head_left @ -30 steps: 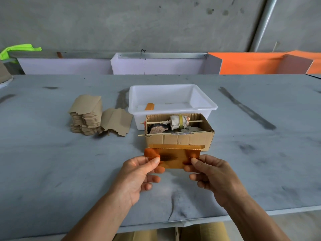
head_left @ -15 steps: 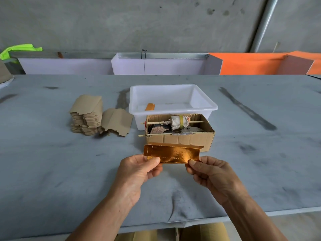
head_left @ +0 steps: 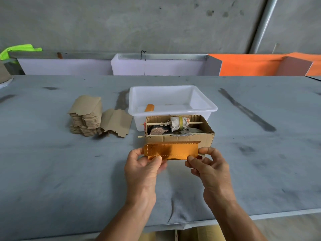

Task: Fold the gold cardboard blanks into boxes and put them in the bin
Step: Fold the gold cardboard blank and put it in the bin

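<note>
A gold cardboard blank (head_left: 171, 151) is held above the grey table (head_left: 52, 171), just in front of an open brown carton (head_left: 178, 132), its shiny face turned toward the camera. Its left end is pinched by the left hand (head_left: 144, 167), thumb on the near face, and its right end by the right hand (head_left: 211, 166) in the same manner; both hands are closed on the card, with the far fingers hidden behind it. Dotted score lines are seen along the lower edge and near the left end.

The blank is judged to be light, thin and stiff between its scores, with a slick foil face that could slide under a loose thumb. It would best be gripped at the short ends, close to the creases, so that the panels can be bent along the scores without being buckled or the foil being marked.

Behind the carton a white bin (head_left: 205, 108) stands, with what appears to be one finished gold box (head_left: 149, 108) inside, though little of it is shown. A stack of unfolded blanks (head_left: 86, 117) lies to the left, brown side up.
</note>
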